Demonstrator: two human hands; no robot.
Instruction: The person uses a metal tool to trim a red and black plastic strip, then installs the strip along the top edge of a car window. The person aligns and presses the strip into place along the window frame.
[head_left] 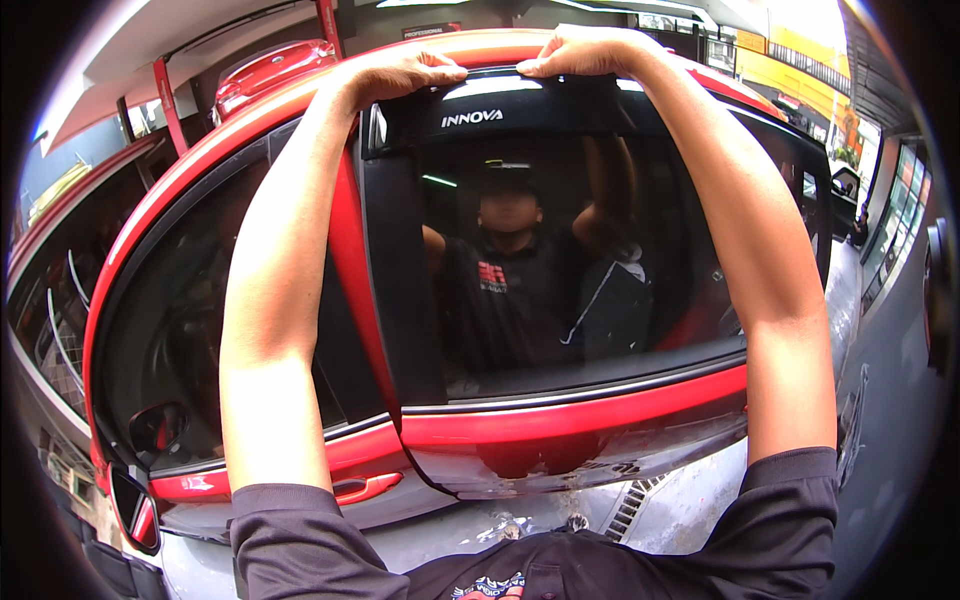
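Observation:
A red car stands right before me, its side windows dark. Along the top of the rear door window runs a glossy black window visor with pale lettering. My left hand is closed at the visor's upper edge, thumb and fingers pinched together near its left part. Farther right along the same edge, my right hand pinches too, its fingertips a short gap from the left ones. Both arms are raised, and the roof edge lies just beyond the hands. Whatever is directly beneath the fingertips is hidden.
The front door's window and a side mirror are at the left. Another red car stands beyond the roof, near a red post. A drain grate lies in the grey floor below the door.

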